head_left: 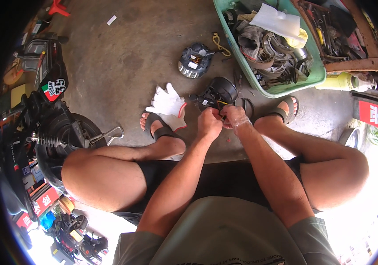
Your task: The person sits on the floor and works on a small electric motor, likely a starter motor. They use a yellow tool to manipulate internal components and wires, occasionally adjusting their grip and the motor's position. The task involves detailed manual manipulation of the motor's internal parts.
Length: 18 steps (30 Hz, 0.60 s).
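My left hand (209, 123) and my right hand (235, 117) meet close together between my feet, fingers pinched. They work at the near side of a black round device (220, 90) that looks like a small motor housing and lies on the floor. A yellow wire (222, 103) shows at the fingertips; what exactly each pinch holds is hidden. Something pale and see-through covers part of my right hand and wrist. Left of the device lie white work gloves (167, 106) with red-edged cuffs. Beyond it sits a second round dark unit (194, 60) with a ribbed, silvery lower part.
A green tub (259, 88) of metal parts and rags stands at the far right, beside a wooden tray (376, 65) of tools. A yellow-green bottle (336, 82) lies near it. On the left stands a motorbike (52, 119). A yellow cord (220, 44) lies by the tub.
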Tool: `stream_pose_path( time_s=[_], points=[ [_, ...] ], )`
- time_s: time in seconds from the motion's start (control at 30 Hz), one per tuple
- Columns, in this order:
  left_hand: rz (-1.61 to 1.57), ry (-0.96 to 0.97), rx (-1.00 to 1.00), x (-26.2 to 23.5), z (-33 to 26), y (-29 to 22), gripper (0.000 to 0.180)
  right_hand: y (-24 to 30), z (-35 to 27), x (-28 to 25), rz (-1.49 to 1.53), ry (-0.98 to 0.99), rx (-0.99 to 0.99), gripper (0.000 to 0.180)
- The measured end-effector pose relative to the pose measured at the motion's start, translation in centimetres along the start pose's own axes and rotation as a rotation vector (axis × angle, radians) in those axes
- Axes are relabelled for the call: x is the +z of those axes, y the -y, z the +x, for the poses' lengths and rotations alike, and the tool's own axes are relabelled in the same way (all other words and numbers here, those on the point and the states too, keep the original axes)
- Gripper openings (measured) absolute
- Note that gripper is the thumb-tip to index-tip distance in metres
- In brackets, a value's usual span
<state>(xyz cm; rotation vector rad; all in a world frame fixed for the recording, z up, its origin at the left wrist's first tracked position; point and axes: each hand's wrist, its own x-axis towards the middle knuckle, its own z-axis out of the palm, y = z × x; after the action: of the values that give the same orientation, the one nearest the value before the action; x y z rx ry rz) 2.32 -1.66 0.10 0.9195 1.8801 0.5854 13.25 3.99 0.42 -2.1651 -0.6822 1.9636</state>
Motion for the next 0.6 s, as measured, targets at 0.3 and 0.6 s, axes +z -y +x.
stream_pose_path(
  time_s=[0.3,0.6],
  points=[
    [-0.08,-0.038,-0.116,0.3,-1.0,-1.9,0.02,-0.7,1.3,0.2,-0.207,0.056,-0.103,0.037],
    [-0.47,0.089,-0.265,-0.1,0.5,-0.2,0.016,-2.9,5.4,0.1,-0.663,-0.02,-0.352,0.034]
  ],
)
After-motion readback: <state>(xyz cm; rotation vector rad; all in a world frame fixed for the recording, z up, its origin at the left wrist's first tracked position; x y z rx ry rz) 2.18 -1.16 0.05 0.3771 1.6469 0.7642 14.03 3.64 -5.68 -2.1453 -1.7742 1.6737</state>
